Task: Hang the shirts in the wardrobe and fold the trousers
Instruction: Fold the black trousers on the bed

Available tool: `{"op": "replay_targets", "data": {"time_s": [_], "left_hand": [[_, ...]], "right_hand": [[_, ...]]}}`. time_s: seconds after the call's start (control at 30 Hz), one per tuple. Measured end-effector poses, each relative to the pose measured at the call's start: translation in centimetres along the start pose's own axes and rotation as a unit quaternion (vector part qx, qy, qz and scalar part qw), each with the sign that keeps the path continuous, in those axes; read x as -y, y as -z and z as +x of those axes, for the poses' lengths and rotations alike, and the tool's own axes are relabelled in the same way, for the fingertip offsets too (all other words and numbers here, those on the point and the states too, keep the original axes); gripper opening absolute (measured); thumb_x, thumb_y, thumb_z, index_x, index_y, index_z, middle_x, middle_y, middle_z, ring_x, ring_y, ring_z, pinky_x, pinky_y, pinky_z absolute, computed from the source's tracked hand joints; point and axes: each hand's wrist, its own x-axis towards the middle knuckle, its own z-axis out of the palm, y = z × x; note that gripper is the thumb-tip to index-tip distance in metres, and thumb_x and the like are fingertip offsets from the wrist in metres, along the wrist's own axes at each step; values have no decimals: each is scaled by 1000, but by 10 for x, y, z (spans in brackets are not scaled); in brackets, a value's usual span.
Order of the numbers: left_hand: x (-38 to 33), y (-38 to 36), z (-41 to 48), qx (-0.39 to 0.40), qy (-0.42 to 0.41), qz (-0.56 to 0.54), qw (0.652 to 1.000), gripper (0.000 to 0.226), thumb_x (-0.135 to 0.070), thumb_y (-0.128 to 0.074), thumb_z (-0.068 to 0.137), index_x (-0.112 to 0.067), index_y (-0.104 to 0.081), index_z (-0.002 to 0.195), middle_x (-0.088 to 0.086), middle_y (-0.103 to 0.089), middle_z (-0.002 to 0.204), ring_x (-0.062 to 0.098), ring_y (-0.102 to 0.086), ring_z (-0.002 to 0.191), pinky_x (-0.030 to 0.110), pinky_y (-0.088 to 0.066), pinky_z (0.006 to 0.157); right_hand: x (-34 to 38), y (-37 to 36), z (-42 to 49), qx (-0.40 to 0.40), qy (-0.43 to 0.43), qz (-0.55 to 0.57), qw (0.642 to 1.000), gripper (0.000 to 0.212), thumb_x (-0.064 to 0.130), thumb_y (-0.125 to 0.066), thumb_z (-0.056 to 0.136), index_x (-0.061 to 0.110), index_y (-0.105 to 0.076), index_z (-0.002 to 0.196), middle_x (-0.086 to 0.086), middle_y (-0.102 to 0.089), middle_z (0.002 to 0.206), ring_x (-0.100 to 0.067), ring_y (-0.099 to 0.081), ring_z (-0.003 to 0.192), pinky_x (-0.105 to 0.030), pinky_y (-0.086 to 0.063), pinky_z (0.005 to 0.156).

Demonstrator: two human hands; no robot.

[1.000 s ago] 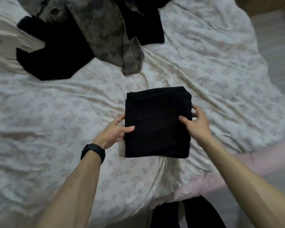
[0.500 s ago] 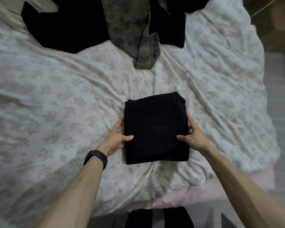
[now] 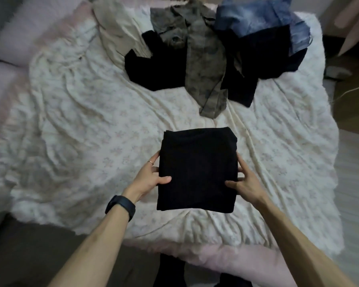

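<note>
A folded black pair of trousers point(image 3: 197, 168) forms a neat square over the near middle of the bed. My left hand point(image 3: 148, 179) grips its left edge, thumb on top and fingers underneath. My right hand point(image 3: 246, 183) grips the right edge the same way. At the far side of the bed lies a heap of clothes: camouflage trousers point(image 3: 203, 65), black garments point(image 3: 158, 67), blue jeans point(image 3: 255, 19) and a beige garment point(image 3: 116, 32).
The bed carries a crumpled white floral sheet point(image 3: 81, 131) over a pink cover point(image 3: 226, 257). Pink pillows point(image 3: 19, 38) lie at the far left. Wooden floor and a cable point(image 3: 352, 90) show to the right of the bed.
The view has pulled back and tilted up, so the whole clothes heap now shows. Both hands still hold the folded black trousers by the sides, which seem slightly lifted toward me.
</note>
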Motion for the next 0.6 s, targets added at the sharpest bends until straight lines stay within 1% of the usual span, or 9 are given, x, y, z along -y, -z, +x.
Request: {"op": "replay_targets", "data": {"time_s": [0.07,0.1,0.13,0.2,0.3,0.4,0.43,0.53,0.6], "left_hand": [[-7,7,-43,-53,-24,-6,998,105,7,-79,79,-44,-26,154,13,-68,114,21,-69,107,33,-57,89],[-10,9,-68,-81,-33,-15,996,106,6,-80,78,-45,-25,154,12,-67,115,21,-69,108,35,-56,93],[-11,10,-92,-111,-40,-23,993,107,6,-80,78,-45,-24,153,9,-66,115,21,-68,109,36,-55,97],[-10,10,-142,-178,-55,-43,982,104,4,-81,78,-40,-26,154,5,-64,118,23,-65,115,40,-51,103],[3,-4,-219,-274,-92,-86,953,89,4,-81,78,-34,-41,147,4,-65,122,21,-61,121,32,-52,97],[19,-21,-282,-356,-134,-148,913,94,6,-82,75,-31,-39,150,6,-66,123,21,-65,115,34,-54,96],[27,-30,-309,-388,-147,-169,894,94,6,-83,74,-31,-39,149,7,-66,123,22,-66,114,34,-54,94],[48,-56,-376,-464,-174,-225,839,90,11,-80,76,-29,-40,147,8,-62,124,20,-64,111,27,-56,84],[67,-73,-422,-514,-176,-257,799,85,11,-79,77,-29,-43,142,7,-62,123,16,-64,107,21,-57,76]], "right_hand": [[28,1,-15,32,51,-13,998,102,-7,-70,84,62,-28,147,8,-55,125,-24,-65,111,-41,-62,81],[43,1,-23,51,78,-23,995,101,-7,-70,85,58,-27,149,7,-55,125,-23,-64,112,-38,-62,80],[59,1,-32,73,102,-32,992,101,-6,-70,85,56,-26,151,5,-56,124,-21,-64,110,-35,-62,79],[92,2,-47,126,154,-58,978,102,-3,-71,86,61,-23,150,6,-58,122,-16,-68,102,-36,-62,79],[137,0,-73,198,245,-90,945,106,-6,-71,85,64,-22,148,7,-59,120,-11,-69,95,-31,-62,79],[170,-11,-100,250,311,-112,910,107,-7,-71,85,64,-23,148,8,-59,119,-11,-67,97,-26,-60,75],[181,-19,-114,270,338,-121,893,107,-7,-70,84,63,-23,149,10,-58,120,-8,-65,97,-24,-59,75],[205,-45,-156,323,412,-135,841,106,-8,-71,83,62,-24,148,21,-59,122,5,-60,100,-15,-54,76],[215,-68,-192,366,445,-138,806,105,-7,-71,85,66,-24,145,21,-59,120,0,-63,97,-9,-51,72]]}}
